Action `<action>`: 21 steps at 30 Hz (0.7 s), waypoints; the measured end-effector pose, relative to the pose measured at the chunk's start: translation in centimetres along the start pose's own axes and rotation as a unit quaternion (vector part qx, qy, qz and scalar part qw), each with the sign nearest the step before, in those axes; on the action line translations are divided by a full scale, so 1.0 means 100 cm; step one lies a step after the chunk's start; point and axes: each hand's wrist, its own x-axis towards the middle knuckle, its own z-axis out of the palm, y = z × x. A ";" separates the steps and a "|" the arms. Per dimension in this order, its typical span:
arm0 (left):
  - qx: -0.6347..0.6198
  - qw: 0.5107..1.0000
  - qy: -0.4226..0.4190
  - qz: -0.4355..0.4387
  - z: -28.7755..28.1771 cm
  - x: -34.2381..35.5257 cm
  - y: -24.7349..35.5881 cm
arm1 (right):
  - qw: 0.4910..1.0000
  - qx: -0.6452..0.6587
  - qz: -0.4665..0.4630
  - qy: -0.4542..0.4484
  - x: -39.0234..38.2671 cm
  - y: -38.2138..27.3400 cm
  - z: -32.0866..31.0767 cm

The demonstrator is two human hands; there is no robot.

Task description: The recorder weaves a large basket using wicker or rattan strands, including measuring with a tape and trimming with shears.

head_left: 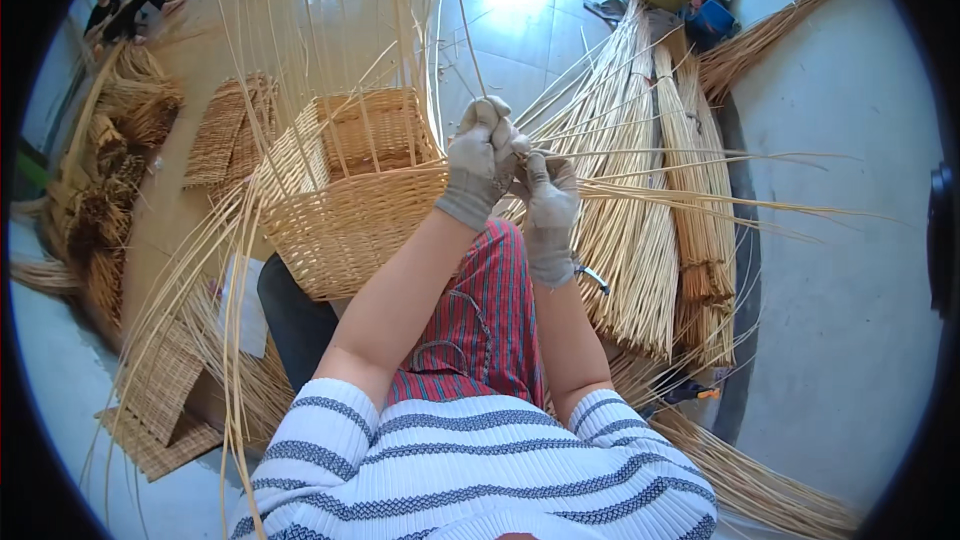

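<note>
A half-woven wicker basket [350, 220] with tall upright stakes rests over my lap at centre left. At its right corner my gloved left hand [480, 155] is closed on pale wicker strands, thumb bent over them. Just right of it and slightly lower, my gloved right hand [547, 205] has its fingers curled round strands [620, 160] that fan out to the right. The exact point they grip is hidden by the fingers. Long loose strands also trail from the basket down to the lower left.
Large bundles of pale rods [630, 280] lie at the right, with a blue container [710, 18] beyond. Woven panels [215, 130] and more panels [165, 400] lie at the left, beside darker bundles [120, 190]. Another person [110, 10] sits at the upper left.
</note>
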 end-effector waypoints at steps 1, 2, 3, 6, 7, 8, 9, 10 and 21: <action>-0.086 0.996 0.012 0.003 -0.006 0.002 0.008 | 0.998 -0.037 0.026 0.052 -0.001 -0.001 0.003; -0.166 0.984 0.051 -0.028 -0.012 0.001 0.018 | 0.997 -0.044 0.013 0.054 -0.003 -0.002 0.005; -0.166 0.985 0.038 -0.019 -0.018 -0.006 0.024 | 0.996 -0.036 0.040 0.075 -0.001 -0.003 0.006; 0.044 0.991 -0.058 -0.109 -0.046 -0.035 0.046 | 0.996 -0.051 0.045 0.049 0.003 -0.003 0.004; 0.288 0.954 -0.039 -0.068 -0.062 -0.055 0.057 | 0.996 -0.057 0.046 0.044 0.006 -0.003 0.002; 0.506 0.862 -0.035 -0.005 -0.081 -0.080 0.073 | 0.995 -0.059 0.054 0.054 0.006 -0.004 0.001; 0.572 0.812 -0.014 0.113 -0.103 -0.112 0.091 | 0.997 -0.028 0.066 0.040 0.007 -0.005 0.000; 0.612 0.765 0.029 0.196 -0.129 -0.143 0.121 | 0.996 -0.049 0.073 0.034 0.006 -0.005 -0.001; 0.538 0.182 0.806 -0.169 -0.323 -0.585 0.218 | 0.988 -0.076 0.127 -0.041 -0.023 0.067 0.065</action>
